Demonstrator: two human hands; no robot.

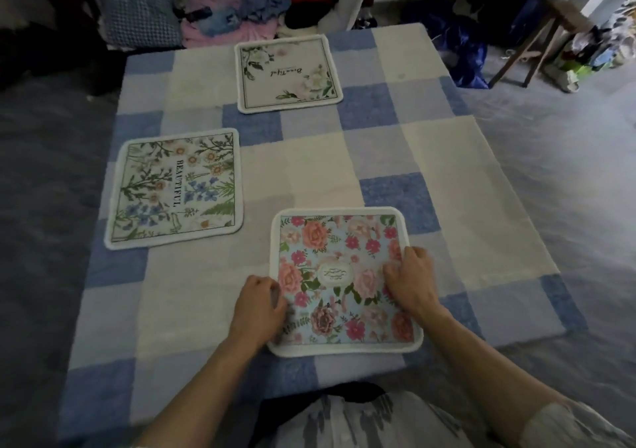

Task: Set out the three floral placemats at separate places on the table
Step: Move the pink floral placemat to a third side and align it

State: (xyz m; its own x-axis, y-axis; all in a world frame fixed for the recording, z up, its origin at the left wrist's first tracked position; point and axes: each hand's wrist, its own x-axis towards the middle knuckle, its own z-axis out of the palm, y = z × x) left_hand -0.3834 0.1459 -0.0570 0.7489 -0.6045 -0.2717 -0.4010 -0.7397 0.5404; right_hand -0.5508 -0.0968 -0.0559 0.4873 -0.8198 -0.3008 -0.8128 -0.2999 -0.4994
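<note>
Nearest the camera: a pale patterned shirt (361,420) at the bottom edge, with both bare forearms reaching forward from it over the table (447,179), which is covered in a blue-and-cream checked cloth.

Left hand (258,305): fingers curled at the left border of the rose placemat (327,237), gripping that edge about halfway along.

Right hand (411,280): fingers bent and closed over the right border of the same mat, thumb lying on the print. The border under the hand is hidden.

Rose placemat: flat on the near side of the table, directly in front of the person. Blue ground, pink and red flowers, white trim, small oval label in the middle.

BEAUTIFUL placemat (175,188): flat at the left side of the table, lettering running top to bottom. Well apart from the rose placemat, not touching it.

Pale placemat (287,72): flat at the far side, script word upside down to the camera. Well apart from the other two.

Beyond the far edge: a heap of clothes (241,3). Far right: a wooden stool (530,45).
</note>
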